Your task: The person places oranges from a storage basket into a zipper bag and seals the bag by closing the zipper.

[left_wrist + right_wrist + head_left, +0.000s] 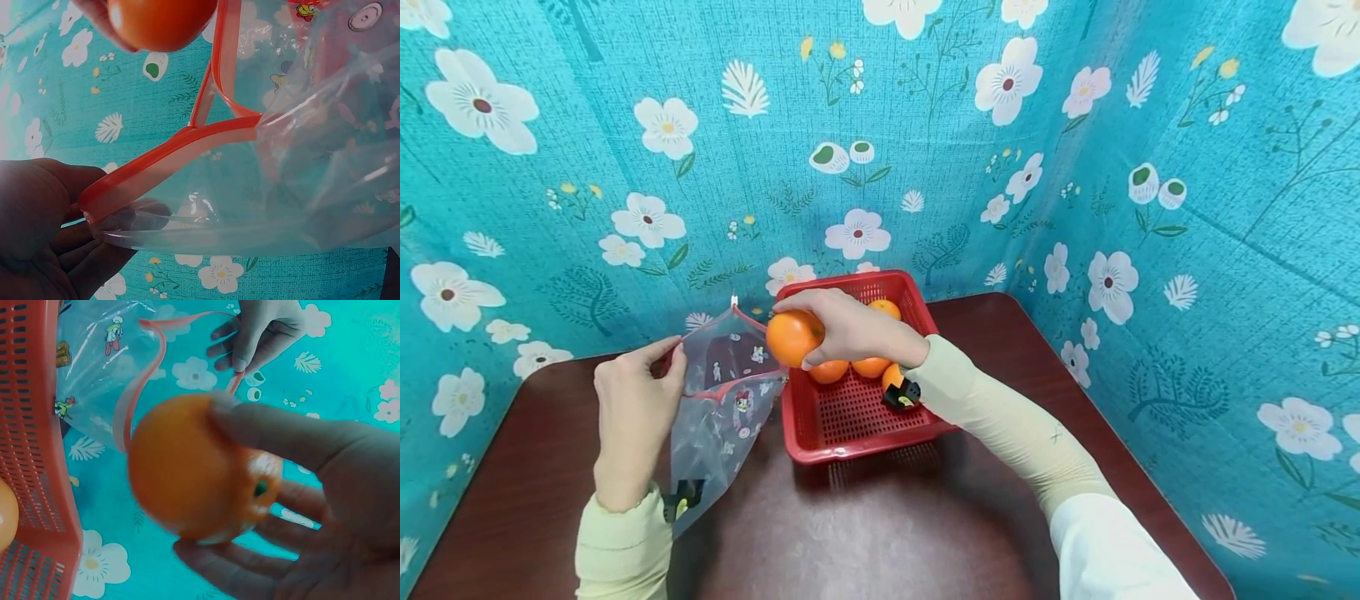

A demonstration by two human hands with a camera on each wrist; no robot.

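Note:
My left hand [638, 398] pinches the edge of a clear zip bag [718, 433] printed with small cartoon figures. The bag's red-orange zip rim [162, 153] gapes apart, and its body hangs down toward the table. In my right hand [850, 323] is an orange [793, 338], gripped between thumb and fingers beside the bag's mouth, over the left edge of the basket. A small green stem spot [261, 487] shows on the fruit in the right wrist view.
A red plastic basket [842, 452] stands on the dark brown table [850, 533], with several oranges [871, 367] inside, partly hidden under my right arm. Behind and to the right hangs a turquoise flowered cloth [880, 108].

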